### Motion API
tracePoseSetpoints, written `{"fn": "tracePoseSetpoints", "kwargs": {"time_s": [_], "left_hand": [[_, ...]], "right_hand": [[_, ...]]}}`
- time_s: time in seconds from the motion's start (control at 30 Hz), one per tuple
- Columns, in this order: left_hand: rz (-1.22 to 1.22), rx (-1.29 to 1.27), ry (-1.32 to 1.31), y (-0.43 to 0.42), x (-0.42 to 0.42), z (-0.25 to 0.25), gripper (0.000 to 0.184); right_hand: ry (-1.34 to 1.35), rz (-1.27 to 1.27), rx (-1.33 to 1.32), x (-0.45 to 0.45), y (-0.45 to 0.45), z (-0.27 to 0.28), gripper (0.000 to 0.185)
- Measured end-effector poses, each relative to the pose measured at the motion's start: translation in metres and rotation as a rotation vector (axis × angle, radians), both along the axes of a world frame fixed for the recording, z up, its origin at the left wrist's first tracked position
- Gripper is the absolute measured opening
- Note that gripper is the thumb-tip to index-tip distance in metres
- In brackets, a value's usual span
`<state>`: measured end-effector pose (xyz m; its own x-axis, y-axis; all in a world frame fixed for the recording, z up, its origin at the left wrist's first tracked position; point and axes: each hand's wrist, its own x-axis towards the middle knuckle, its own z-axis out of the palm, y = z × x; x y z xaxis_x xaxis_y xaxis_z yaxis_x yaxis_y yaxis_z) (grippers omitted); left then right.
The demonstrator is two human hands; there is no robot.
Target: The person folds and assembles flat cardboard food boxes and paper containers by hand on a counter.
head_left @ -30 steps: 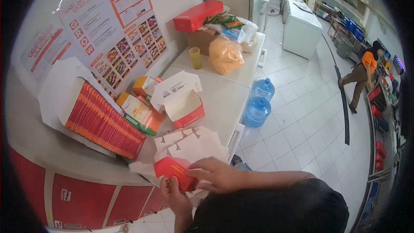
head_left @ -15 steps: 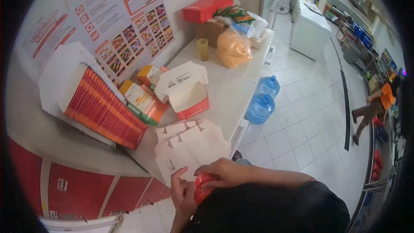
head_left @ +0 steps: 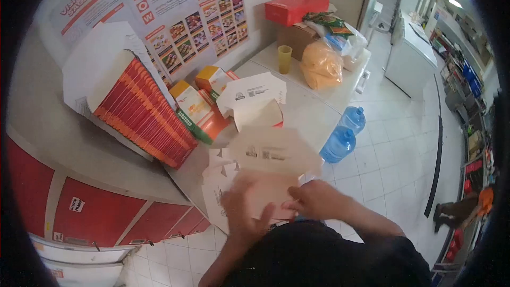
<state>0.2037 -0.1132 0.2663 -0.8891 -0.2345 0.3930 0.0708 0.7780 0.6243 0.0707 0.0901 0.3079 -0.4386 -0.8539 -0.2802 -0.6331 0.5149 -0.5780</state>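
A partly folded cardboard food box [head_left: 273, 151], pale inside with its printed lid flap raised, is in front of me, blurred by motion. My right hand [head_left: 317, 200] is closed on the box's right side, fingers pinched at its edge. At the left side of the box is my left hand [head_left: 245, 215], its thumb raised and its fingers smeared by motion, so its grip is unclear. Beneath the box lie flat unfolded cartons [head_left: 215, 199] on the table. Just behind stands an assembled open box [head_left: 258, 112], its lid up, partly hidden by the held one.
To the left, a large carton [head_left: 79, 82] holds a packed row of red-orange folded cartons [head_left: 146, 111]. Orange-green boxes [head_left: 194, 109], a yellow cup [head_left: 285, 59] and an orange-filled bag [head_left: 321, 66] stand farther back. Water jugs [head_left: 338, 144] are on the floor; a person [head_left: 462, 210] is at far right.
The box in my hands has come up over the flat cartons, its pale inside and flap now showing instead of its red outside. My view has shifted, and the other person has moved down at the right.
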Motion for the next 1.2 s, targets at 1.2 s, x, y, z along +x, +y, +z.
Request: {"fn": "tracePoseSetpoints", "kwargs": {"time_s": [1.2], "left_hand": [[-0.15,0.226,-0.284,-0.219,-0.27,-0.166,0.043]], "right_hand": [[0.434,-0.58,0.031,-0.306,-0.161,-0.18,0.025]]}}
